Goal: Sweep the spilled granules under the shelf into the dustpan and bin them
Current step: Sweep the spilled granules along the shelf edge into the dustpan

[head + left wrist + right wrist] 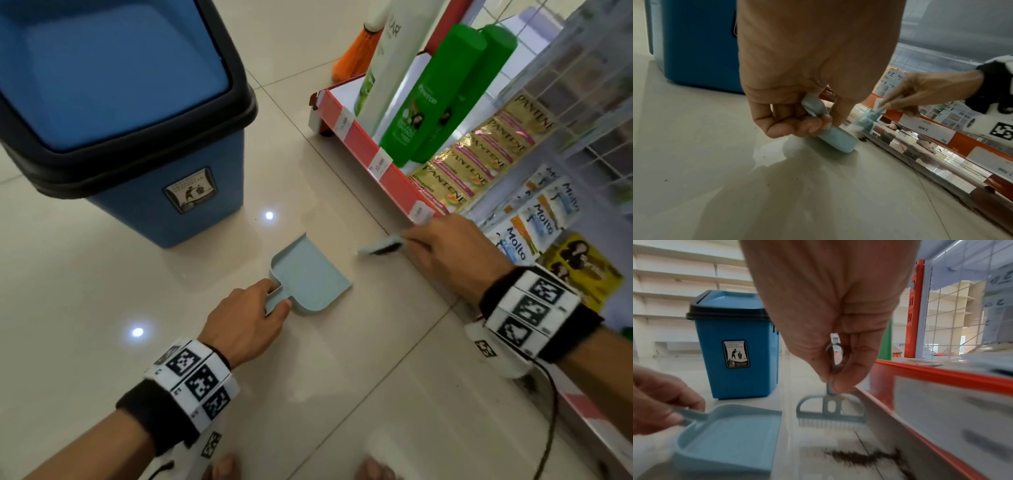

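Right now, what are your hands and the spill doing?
Left hand grips dustpan handle. Right hand pinches brush. Granules unswept beside shelf.

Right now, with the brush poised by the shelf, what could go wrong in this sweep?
The dark spilled granules lie along the red-edged shelf base, so a stroke of the small pale-blue hand brush may push some further underneath. The pale-blue plastic dustpan sits off to one side, so granules could scatter past its lip. The right hand only pinches the handle; that grip may twist.
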`<control>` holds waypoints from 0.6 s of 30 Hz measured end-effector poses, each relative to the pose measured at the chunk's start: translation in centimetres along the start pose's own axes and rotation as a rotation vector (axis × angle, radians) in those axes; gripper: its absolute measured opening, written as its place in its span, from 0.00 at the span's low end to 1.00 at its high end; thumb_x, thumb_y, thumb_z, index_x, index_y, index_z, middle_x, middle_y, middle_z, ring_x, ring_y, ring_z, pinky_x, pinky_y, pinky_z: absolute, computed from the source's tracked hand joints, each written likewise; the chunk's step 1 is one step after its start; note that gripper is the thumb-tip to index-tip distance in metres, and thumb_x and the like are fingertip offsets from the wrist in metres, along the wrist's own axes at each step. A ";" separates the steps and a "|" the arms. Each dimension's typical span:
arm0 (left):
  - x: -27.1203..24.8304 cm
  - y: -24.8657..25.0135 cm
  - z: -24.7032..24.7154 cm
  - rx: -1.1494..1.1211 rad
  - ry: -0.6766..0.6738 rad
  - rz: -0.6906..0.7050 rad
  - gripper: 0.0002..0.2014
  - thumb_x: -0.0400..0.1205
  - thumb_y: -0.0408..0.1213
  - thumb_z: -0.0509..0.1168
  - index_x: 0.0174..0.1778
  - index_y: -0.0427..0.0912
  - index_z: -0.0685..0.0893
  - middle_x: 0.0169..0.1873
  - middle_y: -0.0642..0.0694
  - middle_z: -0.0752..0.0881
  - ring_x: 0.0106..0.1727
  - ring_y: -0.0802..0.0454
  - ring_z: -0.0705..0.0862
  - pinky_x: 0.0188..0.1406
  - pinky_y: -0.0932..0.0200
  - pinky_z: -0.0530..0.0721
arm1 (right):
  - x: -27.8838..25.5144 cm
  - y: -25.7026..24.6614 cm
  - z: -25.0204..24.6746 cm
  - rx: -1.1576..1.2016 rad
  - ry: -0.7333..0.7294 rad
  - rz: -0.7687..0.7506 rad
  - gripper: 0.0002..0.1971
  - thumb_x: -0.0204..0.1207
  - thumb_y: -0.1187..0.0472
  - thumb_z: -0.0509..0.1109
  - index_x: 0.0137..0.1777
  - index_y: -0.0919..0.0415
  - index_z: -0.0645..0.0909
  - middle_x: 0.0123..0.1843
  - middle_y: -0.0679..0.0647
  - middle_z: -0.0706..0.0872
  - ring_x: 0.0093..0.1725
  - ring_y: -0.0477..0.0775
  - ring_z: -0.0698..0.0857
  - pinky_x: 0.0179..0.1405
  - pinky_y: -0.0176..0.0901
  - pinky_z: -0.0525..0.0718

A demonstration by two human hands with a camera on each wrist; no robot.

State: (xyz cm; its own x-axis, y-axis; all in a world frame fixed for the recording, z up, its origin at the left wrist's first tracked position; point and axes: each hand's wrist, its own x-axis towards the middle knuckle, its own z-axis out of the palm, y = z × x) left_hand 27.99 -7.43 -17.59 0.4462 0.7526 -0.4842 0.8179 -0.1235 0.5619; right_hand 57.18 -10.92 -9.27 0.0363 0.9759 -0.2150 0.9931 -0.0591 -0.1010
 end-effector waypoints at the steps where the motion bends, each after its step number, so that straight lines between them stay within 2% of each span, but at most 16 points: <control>1: -0.1 0.0 0.1 -0.001 -0.010 0.000 0.23 0.87 0.55 0.57 0.72 0.45 0.78 0.58 0.42 0.87 0.53 0.42 0.85 0.47 0.53 0.78 | 0.7 -0.5 -0.2 0.020 0.053 -0.037 0.12 0.86 0.59 0.65 0.54 0.61 0.90 0.35 0.56 0.86 0.30 0.50 0.79 0.29 0.34 0.74; 3: -0.2 0.0 0.2 -0.002 -0.025 0.004 0.23 0.87 0.56 0.57 0.72 0.46 0.77 0.55 0.44 0.87 0.50 0.45 0.84 0.47 0.53 0.80 | 2.8 -1.8 0.0 0.024 0.132 -0.070 0.13 0.86 0.60 0.63 0.57 0.62 0.89 0.37 0.60 0.85 0.35 0.58 0.82 0.37 0.52 0.83; 5: -0.4 0.1 0.3 -0.010 -0.028 0.008 0.23 0.86 0.56 0.57 0.72 0.47 0.77 0.51 0.46 0.87 0.48 0.47 0.84 0.47 0.53 0.81 | 4.9 -2.8 0.7 0.040 0.102 -0.039 0.15 0.87 0.60 0.59 0.61 0.61 0.86 0.41 0.60 0.84 0.40 0.60 0.83 0.44 0.57 0.85; 8: -0.7 0.1 0.3 -0.021 -0.023 0.017 0.22 0.86 0.56 0.57 0.70 0.46 0.78 0.49 0.47 0.86 0.45 0.48 0.83 0.46 0.53 0.82 | 5.8 -2.6 1.2 0.020 -0.072 0.050 0.15 0.87 0.59 0.58 0.64 0.57 0.85 0.45 0.58 0.85 0.42 0.59 0.85 0.48 0.54 0.88; 11: -1.1 0.0 0.2 -0.019 -0.016 0.021 0.23 0.86 0.56 0.57 0.70 0.46 0.78 0.46 0.49 0.83 0.42 0.49 0.81 0.42 0.55 0.77 | 3.2 -0.8 1.0 0.006 -0.149 0.078 0.14 0.87 0.59 0.61 0.65 0.57 0.86 0.47 0.58 0.86 0.45 0.58 0.83 0.53 0.47 0.85; 13: -1.2 -0.2 0.2 -0.006 -0.018 0.025 0.23 0.86 0.55 0.57 0.71 0.46 0.77 0.45 0.49 0.82 0.43 0.49 0.80 0.42 0.56 0.76 | 0.6 0.3 0.5 -0.002 -0.200 0.128 0.13 0.86 0.58 0.63 0.64 0.56 0.87 0.48 0.57 0.86 0.43 0.55 0.83 0.47 0.41 0.82; 16: -1.5 -0.4 0.4 -0.014 -0.023 0.026 0.22 0.87 0.55 0.57 0.71 0.46 0.77 0.45 0.49 0.83 0.43 0.49 0.81 0.44 0.54 0.80 | -1.9 1.0 -0.9 0.041 -0.155 0.133 0.13 0.84 0.58 0.66 0.63 0.55 0.88 0.42 0.56 0.89 0.33 0.48 0.82 0.35 0.33 0.77; 18: -1.7 -0.5 0.4 -0.014 -0.036 0.025 0.22 0.87 0.55 0.57 0.72 0.46 0.77 0.49 0.47 0.86 0.46 0.47 0.83 0.49 0.51 0.83 | -1.7 1.1 -1.1 0.084 -0.032 0.095 0.12 0.83 0.58 0.69 0.64 0.54 0.88 0.44 0.57 0.91 0.34 0.47 0.81 0.37 0.34 0.80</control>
State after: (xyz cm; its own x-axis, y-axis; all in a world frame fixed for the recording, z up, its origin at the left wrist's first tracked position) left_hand 26.94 -8.89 -17.28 0.4794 0.7257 -0.4935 0.8013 -0.1326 0.5834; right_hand 58.31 -12.38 -7.96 0.1250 0.9580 -0.2580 0.9724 -0.1700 -0.1598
